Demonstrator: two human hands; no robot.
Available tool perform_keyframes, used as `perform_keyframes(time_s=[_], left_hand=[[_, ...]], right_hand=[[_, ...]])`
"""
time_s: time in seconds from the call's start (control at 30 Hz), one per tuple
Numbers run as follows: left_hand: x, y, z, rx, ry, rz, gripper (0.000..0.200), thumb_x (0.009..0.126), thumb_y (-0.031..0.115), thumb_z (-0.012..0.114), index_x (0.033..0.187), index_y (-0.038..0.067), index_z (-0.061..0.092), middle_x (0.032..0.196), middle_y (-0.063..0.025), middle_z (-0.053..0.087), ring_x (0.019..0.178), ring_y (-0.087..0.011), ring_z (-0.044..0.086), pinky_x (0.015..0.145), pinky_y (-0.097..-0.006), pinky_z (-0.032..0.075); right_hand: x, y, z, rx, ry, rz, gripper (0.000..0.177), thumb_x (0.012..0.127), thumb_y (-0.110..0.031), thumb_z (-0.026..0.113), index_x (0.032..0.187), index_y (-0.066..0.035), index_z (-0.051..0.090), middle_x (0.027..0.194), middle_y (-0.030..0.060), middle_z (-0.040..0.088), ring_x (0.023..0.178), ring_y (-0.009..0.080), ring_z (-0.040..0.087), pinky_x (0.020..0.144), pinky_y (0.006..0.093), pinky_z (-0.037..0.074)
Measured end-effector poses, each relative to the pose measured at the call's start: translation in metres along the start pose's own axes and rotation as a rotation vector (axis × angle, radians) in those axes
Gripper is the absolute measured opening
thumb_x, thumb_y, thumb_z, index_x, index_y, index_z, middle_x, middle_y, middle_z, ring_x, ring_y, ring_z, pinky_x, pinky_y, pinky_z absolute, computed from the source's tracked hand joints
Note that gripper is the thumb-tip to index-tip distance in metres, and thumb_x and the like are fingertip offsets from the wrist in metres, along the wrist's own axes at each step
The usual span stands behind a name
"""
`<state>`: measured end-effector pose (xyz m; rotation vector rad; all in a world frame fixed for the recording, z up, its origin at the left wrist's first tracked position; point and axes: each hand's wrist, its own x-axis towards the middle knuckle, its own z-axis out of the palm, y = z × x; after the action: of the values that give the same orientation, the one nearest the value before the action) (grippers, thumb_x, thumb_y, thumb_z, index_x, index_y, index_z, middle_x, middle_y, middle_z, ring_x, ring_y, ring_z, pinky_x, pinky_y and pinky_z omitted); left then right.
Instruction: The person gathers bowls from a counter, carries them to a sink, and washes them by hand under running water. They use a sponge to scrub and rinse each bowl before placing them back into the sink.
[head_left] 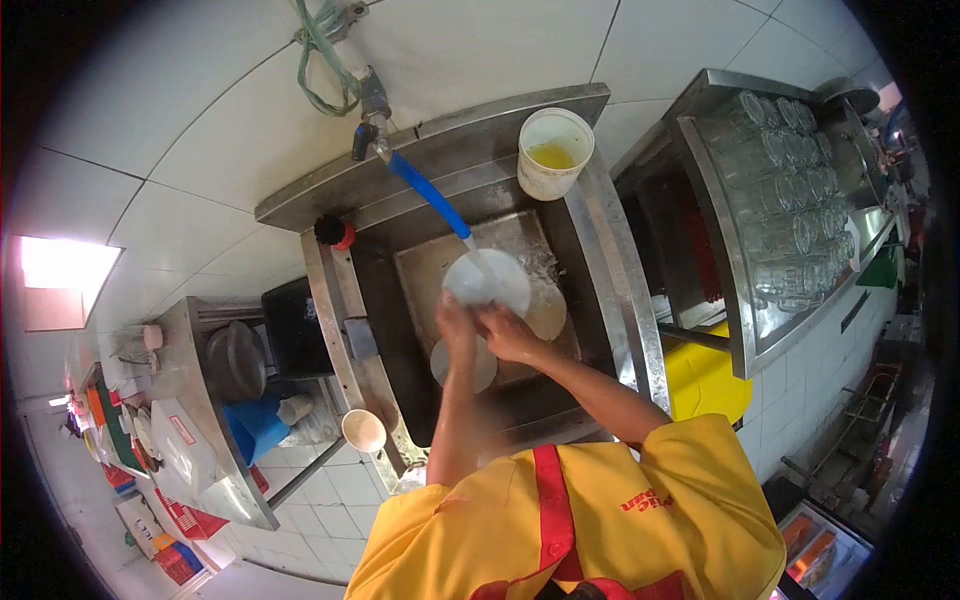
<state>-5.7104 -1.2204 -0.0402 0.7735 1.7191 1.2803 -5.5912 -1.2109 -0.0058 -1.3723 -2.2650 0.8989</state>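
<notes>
A round white plate is under the water running from the blue hose of the tap. My left hand grips its near left edge. My right hand is closed at the plate's near edge, close beside the left; its fingertips are partly hidden. Below, in the steel sink, lie a beige round dish and another pale round dish, partly covered by my forearms.
A white bucket with yellow liquid stands at the sink's back right corner. On the left rim are a black-and-red object, a grey block and a small pale cup. Several glasses fill the right rack.
</notes>
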Motion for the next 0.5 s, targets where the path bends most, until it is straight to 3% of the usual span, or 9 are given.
perform_keyframes(time_s=[0.03, 0.17, 0.2, 0.27, 0.3, 0.33, 0.43, 0.47, 0.5], left_hand=[[-0.005, -0.002, -0.014, 0.087, 0.034, 0.014, 0.049, 0.094, 0.036, 0.038, 0.11, -0.007, 0.053, 0.1, -0.0176, 0.06, 0.09, -0.0212, 0.056, 0.079, -0.0343, 0.043], [-0.009, -0.01, -0.062, 0.637, 0.007, -0.022, 0.036, 0.09, 0.028, 0.049, 0.095, -0.005, 0.062, 0.081, -0.0204, 0.064, 0.078, -0.0283, 0.064, 0.069, -0.0371, 0.046], [-0.006, -0.039, -0.075, 0.617, 0.014, 0.085, 0.038, 0.083, 0.03, 0.058, 0.078, -0.008, 0.062, 0.067, -0.0258, 0.058, 0.068, -0.0409, 0.06, 0.057, -0.0422, 0.046], [-0.008, -0.049, -0.083, 0.817, -0.095, 0.019, 0.035, 0.082, 0.03, 0.06, 0.086, -0.005, 0.063, 0.074, -0.0249, 0.06, 0.073, -0.0391, 0.061, 0.063, -0.0409, 0.046], [-0.01, -0.054, -0.087, 1.016, -0.213, -0.051, 0.035, 0.082, 0.031, 0.061, 0.094, -0.002, 0.064, 0.082, -0.024, 0.062, 0.079, -0.0374, 0.062, 0.069, -0.0396, 0.047], [-0.008, -0.072, -0.09, 1.064, -0.282, 0.04, 0.038, 0.079, 0.032, 0.063, 0.09, -0.004, 0.064, 0.081, -0.0243, 0.062, 0.078, -0.0383, 0.061, 0.068, -0.0398, 0.047], [-0.016, -0.1, -0.094, 1.041, -0.255, 0.173, 0.041, 0.077, 0.036, 0.063, 0.079, -0.005, 0.063, 0.074, -0.0273, 0.059, 0.075, -0.0385, 0.06, 0.066, -0.0456, 0.047], [-0.011, -0.075, -0.091, 1.062, -0.498, -0.073, 0.039, 0.077, 0.036, 0.062, 0.086, -0.003, 0.063, 0.088, -0.0264, 0.06, 0.083, -0.0384, 0.059, 0.072, -0.0451, 0.047], [-0.008, -0.073, -0.087, 1.055, -0.502, -0.061, 0.039, 0.077, 0.036, 0.062, 0.086, -0.003, 0.063, 0.088, -0.0264, 0.06, 0.083, -0.0384, 0.059, 0.072, -0.0451, 0.047]], right_hand=[[-0.012, 0.007, 0.001, 0.111, -0.41, 0.062, 0.027, 0.079, -0.009, 0.05, 0.104, -0.002, 0.055, 0.102, 0.0235, 0.057, 0.103, 0.0362, 0.051, 0.083, 0.0429, 0.042], [-0.045, 0.042, 0.004, 0.364, -0.375, 0.135, 0.022, 0.081, -0.011, 0.05, 0.1, -0.003, 0.057, 0.091, 0.0223, 0.06, 0.091, 0.0388, 0.055, 0.077, 0.0436, 0.044], [-0.05, 0.045, -0.002, 0.323, -0.311, 0.304, 0.022, 0.082, -0.013, 0.05, 0.1, -0.002, 0.056, 0.088, 0.0225, 0.06, 0.087, 0.0398, 0.057, 0.075, 0.0434, 0.044], [-0.055, 0.06, -0.005, 0.28, -0.245, 0.461, 0.023, 0.083, -0.014, 0.05, 0.1, 0.0, 0.056, 0.085, 0.0227, 0.061, 0.082, 0.0408, 0.058, 0.073, 0.0432, 0.045], [-0.059, 0.075, 0.003, 0.289, -0.052, 0.558, 0.024, 0.083, -0.015, 0.051, 0.1, 0.001, 0.055, 0.084, 0.0226, 0.061, 0.082, 0.0386, 0.059, 0.073, 0.0434, 0.045], [-0.061, 0.08, 0.004, 0.295, 0.145, 0.654, 0.024, 0.083, -0.016, 0.051, 0.1, 0.002, 0.055, 0.084, 0.0224, 0.061, 0.082, 0.0365, 0.06, 0.073, 0.0436, 0.045], [-0.067, 0.088, -0.006, 0.351, 0.29, 0.694, 0.025, 0.083, -0.017, 0.053, 0.098, 0.003, 0.054, 0.083, 0.021, 0.061, 0.079, 0.0336, 0.061, 0.072, 0.0417, 0.046], [-0.071, 0.136, 0.03, 0.472, 0.296, 0.695, 0.02, 0.083, -0.014, 0.053, 0.094, 0.003, 0.055, 0.08, 0.0182, 0.061, 0.077, 0.0317, 0.06, 0.069, 0.0377, 0.046], [-0.066, 0.123, 0.007, 0.464, 0.308, 0.692, 0.02, 0.083, -0.014, 0.053, 0.094, 0.003, 0.055, 0.08, 0.0182, 0.061, 0.077, 0.0317, 0.06, 0.069, 0.0377, 0.046]])
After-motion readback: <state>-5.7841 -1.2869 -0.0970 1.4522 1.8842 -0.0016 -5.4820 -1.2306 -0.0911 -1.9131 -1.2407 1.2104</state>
